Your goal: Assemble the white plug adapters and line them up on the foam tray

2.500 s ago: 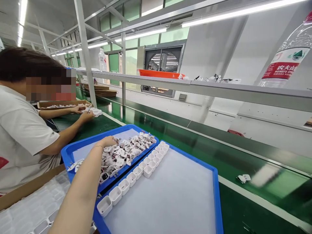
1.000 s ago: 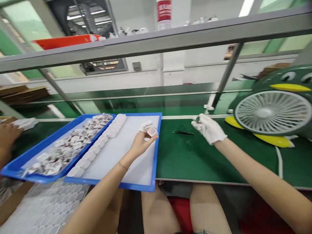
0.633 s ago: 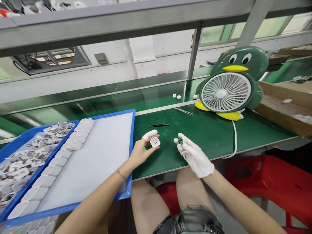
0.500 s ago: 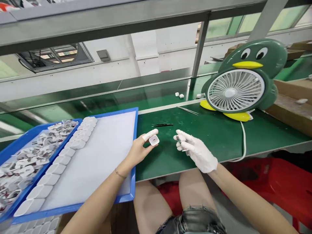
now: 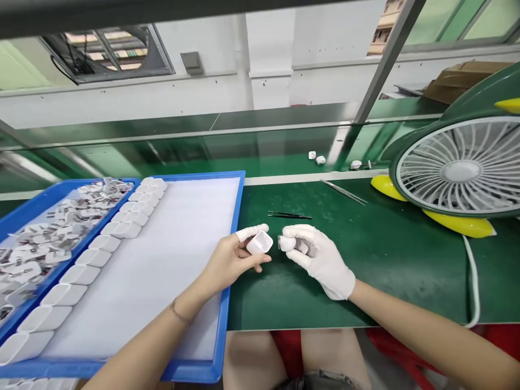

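"What is the left hand holding?"

"A little white cup. The fingers pinch it, and one of them wears a white cover."

"And the right hand?"

"It has a white glove on. The fingers are squeezed around a small piece. They hide most of it, but a bit of metal pokes out on the left."

"Where is the piece from the cup?"

"Just to the right, about level with it. There is a thin gap, so they don't seem to touch. The metal end points at the cup."

"Which way does the cup look?"

"We can see into it, so its hollow side tips up our way. I can't tell if it faces the piece straight on. The long way of the piece seems to go side to side, but that's hard to see."

"What is under the hands?"

"The green worktop. A tray is close on the left, with more cups in a row."

"And farther off?"

"Black tweezers lie just past the hands. Silver tweezers lie slanted beyond, with a big fan to the right. Some white bits sit behind."
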Action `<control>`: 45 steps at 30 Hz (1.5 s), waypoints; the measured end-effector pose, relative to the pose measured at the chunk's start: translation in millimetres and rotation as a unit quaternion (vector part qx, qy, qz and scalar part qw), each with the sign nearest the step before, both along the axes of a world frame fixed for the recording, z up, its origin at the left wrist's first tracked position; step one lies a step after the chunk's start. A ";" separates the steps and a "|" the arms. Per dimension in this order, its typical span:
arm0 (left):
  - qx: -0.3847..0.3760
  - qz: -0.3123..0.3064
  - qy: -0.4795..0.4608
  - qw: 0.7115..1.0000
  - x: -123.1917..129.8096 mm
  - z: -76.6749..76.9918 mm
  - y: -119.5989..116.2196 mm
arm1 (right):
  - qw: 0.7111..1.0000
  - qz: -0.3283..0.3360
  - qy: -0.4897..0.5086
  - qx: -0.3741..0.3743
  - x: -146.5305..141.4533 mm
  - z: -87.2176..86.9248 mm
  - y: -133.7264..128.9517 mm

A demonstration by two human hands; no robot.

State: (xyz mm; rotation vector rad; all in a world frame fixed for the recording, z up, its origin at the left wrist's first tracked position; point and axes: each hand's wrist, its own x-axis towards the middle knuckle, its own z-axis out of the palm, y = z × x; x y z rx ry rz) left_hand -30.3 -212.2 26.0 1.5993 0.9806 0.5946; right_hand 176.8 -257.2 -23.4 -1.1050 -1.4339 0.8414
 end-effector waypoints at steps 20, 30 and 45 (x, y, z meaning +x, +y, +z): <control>0.450 -0.039 0.203 0.869 4.9 -24.8 -12.8 | 0.965 0.018 -0.189 0.179 2.5 3.0 -3.6; 0.406 -0.031 0.225 0.885 10.6 -17.6 -13.0 | 0.959 0.029 -0.206 0.194 4.1 1.7 1.2; 0.370 -0.045 0.218 0.902 13.9 -13.5 -12.9 | 0.961 0.102 -0.184 0.178 5.2 6.5 7.1</control>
